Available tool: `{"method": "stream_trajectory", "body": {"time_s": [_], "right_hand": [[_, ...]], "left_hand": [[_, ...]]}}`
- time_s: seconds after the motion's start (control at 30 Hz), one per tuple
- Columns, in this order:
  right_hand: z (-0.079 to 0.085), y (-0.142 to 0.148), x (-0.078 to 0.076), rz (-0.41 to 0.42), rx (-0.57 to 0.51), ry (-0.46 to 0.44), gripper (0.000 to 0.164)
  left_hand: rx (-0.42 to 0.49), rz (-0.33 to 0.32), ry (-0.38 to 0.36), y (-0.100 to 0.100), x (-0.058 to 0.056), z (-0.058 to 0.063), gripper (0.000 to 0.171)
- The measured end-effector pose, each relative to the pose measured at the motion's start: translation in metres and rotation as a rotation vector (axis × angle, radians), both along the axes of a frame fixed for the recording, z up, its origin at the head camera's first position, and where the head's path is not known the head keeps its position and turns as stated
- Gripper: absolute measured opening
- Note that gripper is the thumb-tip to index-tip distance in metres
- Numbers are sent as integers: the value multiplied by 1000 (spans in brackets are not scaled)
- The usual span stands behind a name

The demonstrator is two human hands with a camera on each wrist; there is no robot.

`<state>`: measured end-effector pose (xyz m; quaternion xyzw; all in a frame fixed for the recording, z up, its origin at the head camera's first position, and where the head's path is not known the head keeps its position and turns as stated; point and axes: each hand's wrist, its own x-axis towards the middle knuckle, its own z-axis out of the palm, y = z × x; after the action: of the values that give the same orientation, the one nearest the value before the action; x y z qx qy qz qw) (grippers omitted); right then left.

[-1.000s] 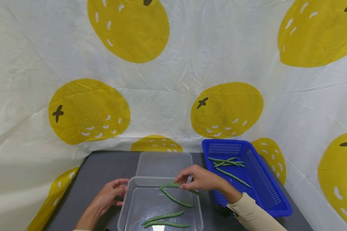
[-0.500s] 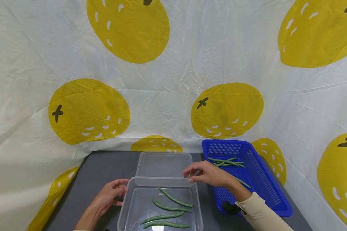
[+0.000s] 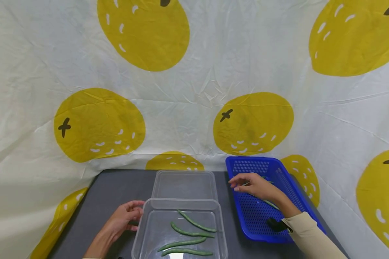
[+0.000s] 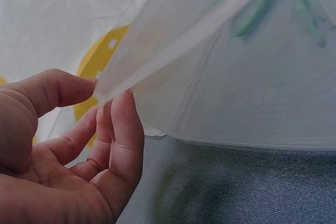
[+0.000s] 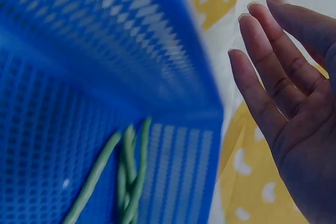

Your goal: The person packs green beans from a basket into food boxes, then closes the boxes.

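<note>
My left hand (image 3: 121,221) holds the upper left corner of a clear plastic container (image 3: 181,204). In the left wrist view, the thumb and fingertips of that hand (image 4: 79,140) pinch the container's rim. Several green beans (image 3: 185,250) lie roughly side by side on the container floor. Over the left side of a blue slotted basket (image 3: 251,226), my right hand (image 3: 256,186) hovers with nothing in its grasp. Its fingers look loose and spread in the right wrist view. More green beans (image 5: 131,177) lie in the basket, partly hidden by this hand in the head view.
A clear flat lid (image 3: 185,185) lies on the dark grey table (image 3: 123,183) behind the container. White cloth (image 3: 178,126) printed with yellow fruit hangs behind the table and along both sides.
My right hand let go of a green bean, which now lies with the others in the container, then moved right, over the basket. The left hand has stayed on the container's corner.
</note>
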<state>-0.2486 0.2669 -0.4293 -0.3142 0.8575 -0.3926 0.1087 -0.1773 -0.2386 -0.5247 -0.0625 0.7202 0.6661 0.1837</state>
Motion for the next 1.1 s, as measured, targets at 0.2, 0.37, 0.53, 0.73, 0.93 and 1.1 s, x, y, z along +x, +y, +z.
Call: {"method": "stream_trajectory", "body": {"time_s": [0.2,0.37,0.53,0.73,0.93,1.1], "right_hand": [[-18,22,-9,-26,22,-15,27],[-32,36,-17,-40,29,-34,33],[-43,50,-27,-56,26,-37,34],[-55,65,-33,-93,68,-37,38],[-63,76,-37,-105,89,-67,37],[-70,84,-42,-86,73,-127,38]], "left_hand": [[-5,4,-16,0,-1,-2,54],[0,8,-22,-1,-2,-5,54],[-6,8,-17,-1,-3,-5,54],[-5,4,-10,-1,-3,-5,54],[-5,8,-7,-1,-3,-5,55],[6,5,-3,0,-3,-4,55]]}}
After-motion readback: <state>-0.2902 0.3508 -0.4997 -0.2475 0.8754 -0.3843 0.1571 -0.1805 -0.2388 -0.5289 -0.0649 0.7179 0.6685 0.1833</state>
